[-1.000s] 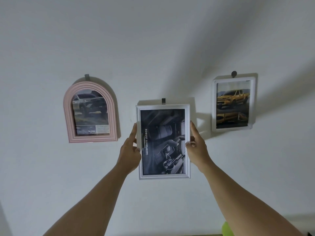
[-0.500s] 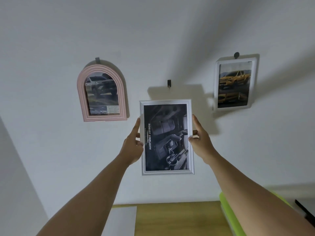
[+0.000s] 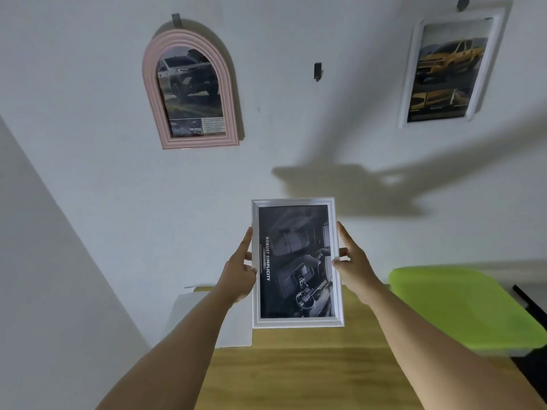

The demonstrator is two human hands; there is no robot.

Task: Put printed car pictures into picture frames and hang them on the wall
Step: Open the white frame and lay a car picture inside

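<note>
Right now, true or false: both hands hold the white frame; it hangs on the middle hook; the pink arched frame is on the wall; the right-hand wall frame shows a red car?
1. The left hand and right hand hold the white frame by its side edges. True.
2. It hangs on the middle hook. False: the hook is bare, the frame held below it.
3. The pink arched frame hangs on the wall. True.
4. The right wall frame shows a red car. False: a yellow pickup.
</note>
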